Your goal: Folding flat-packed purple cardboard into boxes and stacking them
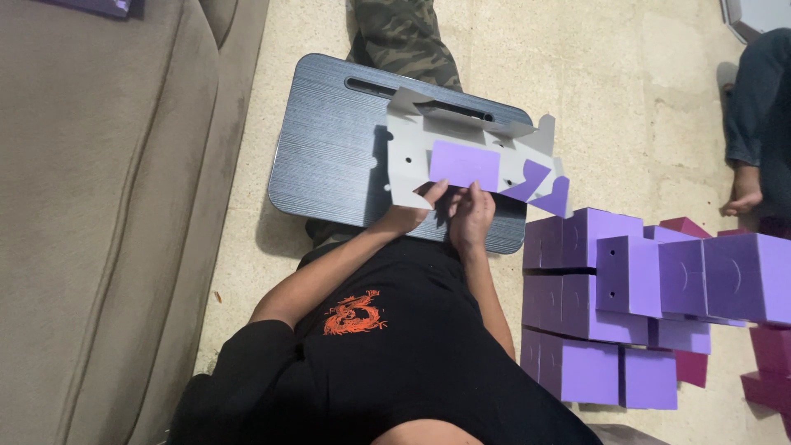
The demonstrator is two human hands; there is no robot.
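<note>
Over lap desk (329, 148): unfolded grey-purple carton (461, 161).

Materials and finish: matt card on a brushed lap desk.

The unfolded box blank (461, 156) is thin card, dull grey on its inner face, matt purple on the turned flaps. The lap desk (329, 148) beneath shows a fine brushed grain with a slight sheen; metal or laminate cannot be told. Folded purple boxes (610, 313) are smooth, matt card. The floor (593, 74) is mottled, polished stone. The sofa (99, 206) is soft woven cloth, and the black shirt (395, 354) is matt fabric.
</note>
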